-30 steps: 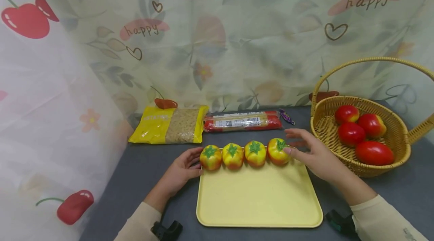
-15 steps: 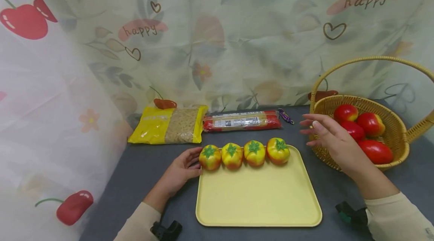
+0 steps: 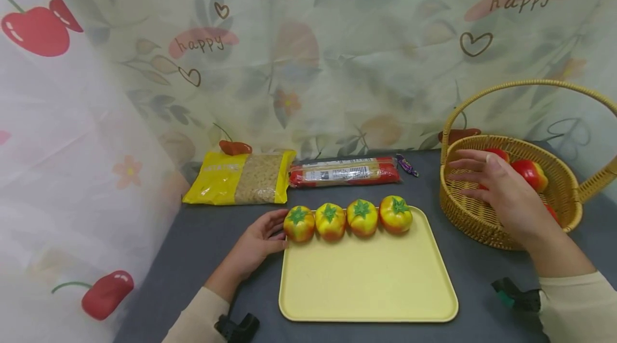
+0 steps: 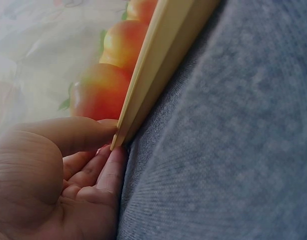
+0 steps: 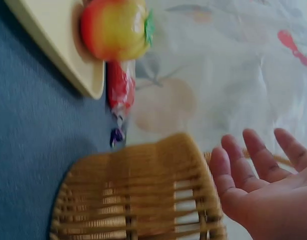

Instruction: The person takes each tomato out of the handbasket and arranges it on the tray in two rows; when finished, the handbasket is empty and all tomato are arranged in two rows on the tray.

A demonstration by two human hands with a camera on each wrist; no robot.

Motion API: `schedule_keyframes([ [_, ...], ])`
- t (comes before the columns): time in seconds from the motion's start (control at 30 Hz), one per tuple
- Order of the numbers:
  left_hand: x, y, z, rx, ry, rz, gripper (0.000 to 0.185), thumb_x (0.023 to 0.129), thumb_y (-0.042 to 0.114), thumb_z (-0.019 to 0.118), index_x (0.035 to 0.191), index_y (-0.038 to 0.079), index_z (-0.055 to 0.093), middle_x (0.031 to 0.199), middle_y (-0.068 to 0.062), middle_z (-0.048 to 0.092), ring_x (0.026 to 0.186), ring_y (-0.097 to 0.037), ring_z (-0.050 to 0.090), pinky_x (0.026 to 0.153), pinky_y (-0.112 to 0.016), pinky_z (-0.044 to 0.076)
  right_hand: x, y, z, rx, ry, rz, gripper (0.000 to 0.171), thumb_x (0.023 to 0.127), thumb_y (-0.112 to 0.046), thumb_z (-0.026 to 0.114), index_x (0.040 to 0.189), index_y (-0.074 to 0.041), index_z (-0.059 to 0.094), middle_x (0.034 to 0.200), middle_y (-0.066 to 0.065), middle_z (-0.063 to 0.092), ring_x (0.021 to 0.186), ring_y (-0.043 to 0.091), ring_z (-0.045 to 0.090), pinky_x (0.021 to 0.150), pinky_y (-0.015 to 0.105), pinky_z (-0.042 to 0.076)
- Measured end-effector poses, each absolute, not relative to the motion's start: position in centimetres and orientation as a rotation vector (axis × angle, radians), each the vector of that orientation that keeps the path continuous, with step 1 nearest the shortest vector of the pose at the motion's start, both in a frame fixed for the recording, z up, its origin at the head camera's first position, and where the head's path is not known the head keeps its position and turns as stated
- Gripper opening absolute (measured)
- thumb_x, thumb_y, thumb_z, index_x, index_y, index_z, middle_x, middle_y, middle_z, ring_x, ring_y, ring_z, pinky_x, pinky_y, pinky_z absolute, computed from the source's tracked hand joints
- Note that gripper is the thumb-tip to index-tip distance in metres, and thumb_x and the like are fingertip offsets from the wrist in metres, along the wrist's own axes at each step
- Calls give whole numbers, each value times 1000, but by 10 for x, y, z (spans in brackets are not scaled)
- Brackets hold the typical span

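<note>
Grey tabletop (image 3: pixel 202 246) bearing a yellow pasta bag (image 3: pixel 239 177), a red spaghetti packet (image 3: pixel 345 172) just beside it, and a small purple candy (image 3: pixel 407 165); fruit-print curtain (image 3: pixel 308 53) behind.

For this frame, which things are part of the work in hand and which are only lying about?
In the work:
- right hand, open over the wicker basket
- red tomatoes in the basket
- yellow tray, its corner held by the left hand
- four yellow-red tomatoes in a row on the tray

Lying about:
- yellow pasta bag
- spaghetti packet
- purple sweet
</note>
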State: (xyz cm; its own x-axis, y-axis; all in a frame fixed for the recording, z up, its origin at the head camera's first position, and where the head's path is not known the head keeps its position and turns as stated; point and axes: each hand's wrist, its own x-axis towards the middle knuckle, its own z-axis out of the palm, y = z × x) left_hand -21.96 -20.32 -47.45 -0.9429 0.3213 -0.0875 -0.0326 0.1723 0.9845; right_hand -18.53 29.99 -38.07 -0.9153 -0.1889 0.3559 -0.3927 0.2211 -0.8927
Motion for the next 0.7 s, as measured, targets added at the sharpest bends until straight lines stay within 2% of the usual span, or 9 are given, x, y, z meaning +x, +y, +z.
schedule_keyframes([
  [0.3,-219,-204,-474,276,2174,1838,76,94,-6,80,162,4,46,164,-15,47,152,-33,44,118,-43,44,-191,331,-389,516,-2194,1900,48,121,-32,28,159,-15,52,143,3,62,127,13,61,94,19,55],
  [0.7,-219,-203,-474,283,2172,1839,76,94,-6,79,162,3,45,164,-16,47,152,-33,44,118,-43,44,-193,370,-395,282,-2216,1835,44,120,-40,31,156,-27,53,140,-6,58,122,10,57,84,13,50],
])
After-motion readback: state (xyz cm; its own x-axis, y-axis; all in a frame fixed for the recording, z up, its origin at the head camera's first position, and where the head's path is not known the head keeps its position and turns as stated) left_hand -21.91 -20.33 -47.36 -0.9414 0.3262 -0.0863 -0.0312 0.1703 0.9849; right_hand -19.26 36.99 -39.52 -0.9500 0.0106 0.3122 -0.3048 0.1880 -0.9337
